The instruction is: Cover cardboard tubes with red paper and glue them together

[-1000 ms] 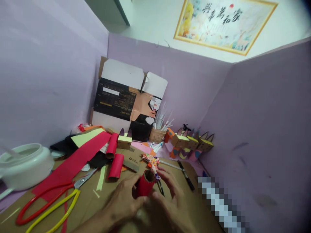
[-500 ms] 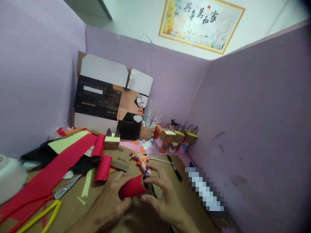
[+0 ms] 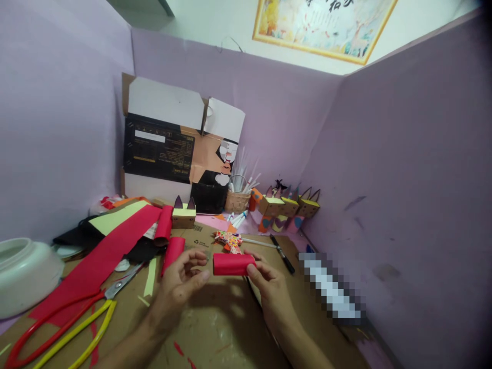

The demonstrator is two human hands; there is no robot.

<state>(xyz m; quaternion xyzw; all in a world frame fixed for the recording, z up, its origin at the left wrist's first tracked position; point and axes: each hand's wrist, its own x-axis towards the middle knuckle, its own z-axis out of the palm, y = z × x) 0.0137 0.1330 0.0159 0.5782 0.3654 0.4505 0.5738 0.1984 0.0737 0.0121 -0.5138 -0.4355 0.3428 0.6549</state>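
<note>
My right hand [image 3: 269,287] pinches the right end of a red paper-covered tube [image 3: 232,264] and holds it level above the cardboard work surface [image 3: 223,328]. My left hand [image 3: 180,282] hovers just left of the tube with curled, parted fingers, touching nothing. Two more red tubes [image 3: 172,253] lie to the left on the cardboard. A patterned paper piece [image 3: 228,241] lies just behind the held tube.
Red-handled scissors [image 3: 69,323] and yellow-handled ones lie at front left beside a long red paper sheet [image 3: 100,259]. A white bowl [image 3: 23,274] sits at far left. An open carton [image 3: 172,148], a basket of pens [image 3: 238,200] and small paper animal boxes [image 3: 288,205] stand at the back. A black pen [image 3: 282,253] lies right.
My left hand has let go of the red tube and drawn back to the left. The tube has turned level and sits in my right hand alone. The view tilted slightly down.
</note>
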